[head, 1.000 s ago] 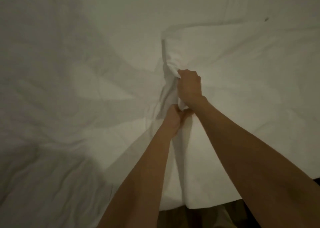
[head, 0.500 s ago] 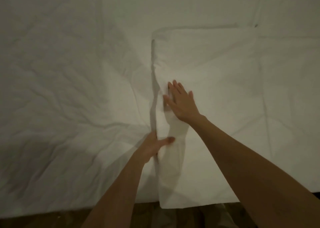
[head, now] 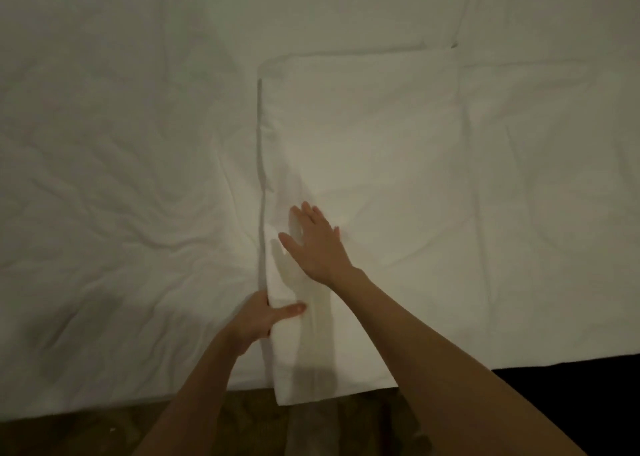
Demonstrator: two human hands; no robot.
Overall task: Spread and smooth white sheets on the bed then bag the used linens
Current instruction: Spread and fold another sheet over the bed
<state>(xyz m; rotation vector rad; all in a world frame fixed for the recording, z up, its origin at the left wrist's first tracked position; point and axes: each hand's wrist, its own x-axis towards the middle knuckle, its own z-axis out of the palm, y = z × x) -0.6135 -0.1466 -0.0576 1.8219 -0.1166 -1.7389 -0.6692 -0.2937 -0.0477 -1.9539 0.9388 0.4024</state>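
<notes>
Leftward, the bed (head: 104, 178) lies under a rumpled white cover whose wrinkles run diagonally toward the middle; its near edge slants across the bottom left, and below it shows a strip of dim brown floor (head: 86, 435). That whole left half is open cloth with nothing on it, so there is free room on that side.

At the centre lies a folded white sheet (head: 363, 143), a flat rectangle with a straight left edge running from far to near, a far edge with a rounded corner, and a near end that overhangs the bed edge slightly. The left hand (head: 256, 320) grips the sheet's left edge near its near end: the thumb lies on top of the cloth, pointing right, while the fingers are tucked under the fold and cannot be seen. The right hand (head: 315, 244) lies flat on top of the sheet just beyond it, palm down, fingers straight and slightly spread, thumb out to the left, holding nothing.

To the right, more white cloth carries straight fold creases and reaches the frame edge; its near border meets a black area (head: 588, 403) whose nature cannot be made out. Both forearms are cut off at the bottom edge. Light is low, and whatever lies between the arms on the floor is blurred.
</notes>
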